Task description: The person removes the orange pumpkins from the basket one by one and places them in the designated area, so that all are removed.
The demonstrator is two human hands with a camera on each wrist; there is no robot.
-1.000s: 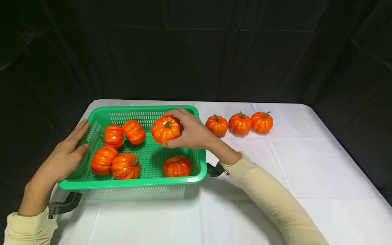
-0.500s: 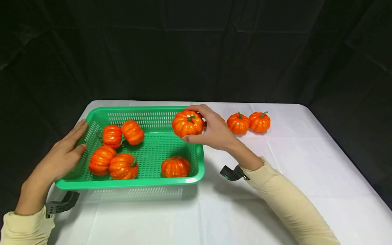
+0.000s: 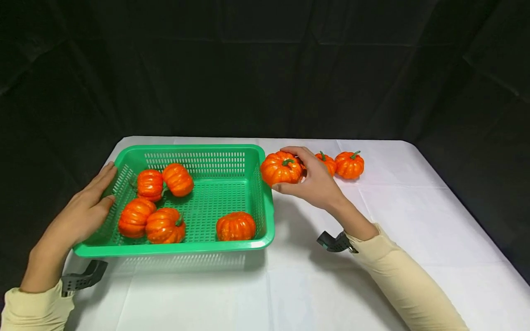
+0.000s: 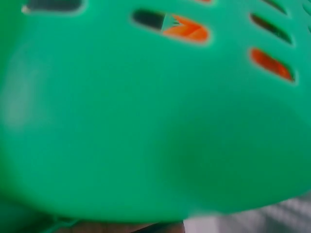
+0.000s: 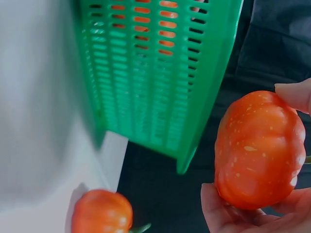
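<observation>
My right hand (image 3: 312,181) grips a small orange pumpkin (image 3: 281,168) between thumb and fingers, just past the right rim of the green basket (image 3: 174,249). In the right wrist view that pumpkin (image 5: 260,150) hangs above the level of the table, beside the basket's slotted wall (image 5: 146,87). My left hand (image 3: 84,209) lies with its fingers straight along the basket's left rim. The left wrist view is filled by the green basket wall (image 4: 121,121), with orange showing through its slots. Inside the basket, several pumpkins (image 3: 165,226) lie on the left and one pumpkin (image 3: 236,226) at the front right.
To the right of the basket, a pumpkin (image 3: 349,165) and a partly hidden pumpkin (image 3: 327,163) stand in a row behind my right hand. A white cloth (image 3: 393,230) covers the table. A black curtain (image 3: 265,69) hangs behind it.
My right hand has carried the pumpkin rightward, from above the basket's inside to beyond its right rim, close to the row of pumpkins. My left hand stays on the left rim.
</observation>
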